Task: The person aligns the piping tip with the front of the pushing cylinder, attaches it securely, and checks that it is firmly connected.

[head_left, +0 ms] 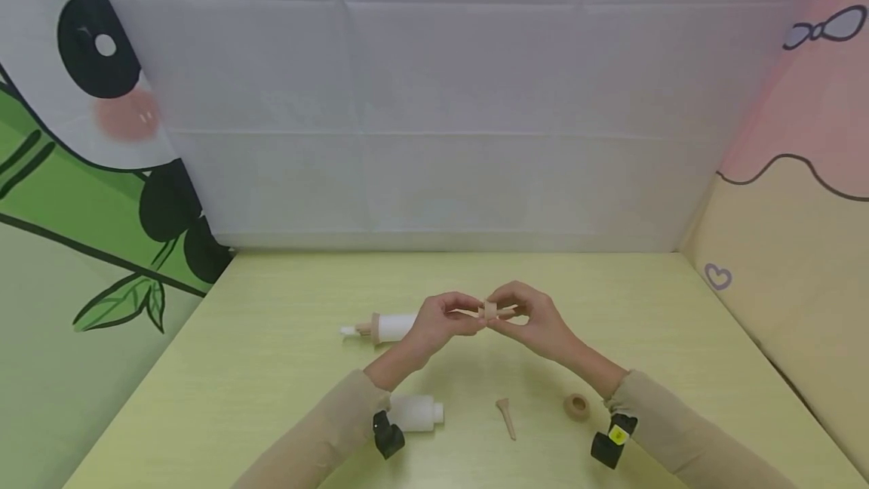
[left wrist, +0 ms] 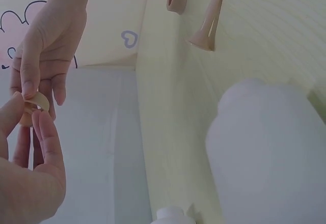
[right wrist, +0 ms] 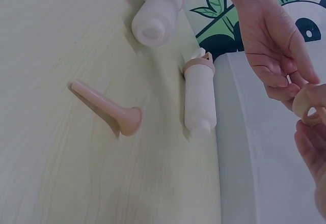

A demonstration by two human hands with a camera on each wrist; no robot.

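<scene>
Your L hand (head_left: 440,323) & R hand (head_left: 534,321) both pinch the beige ring pc (head_left: 490,311) in midair abv table (head_left: 271,376), pc right betw them, abt equally near each, long axis approx L-R, stem end (head_left: 506,313) twd R palm

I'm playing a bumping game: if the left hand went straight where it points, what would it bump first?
Probably the right hand, just past the small beige piece both hands hold. The left hand points that way, though depth is hard to judge.
</scene>
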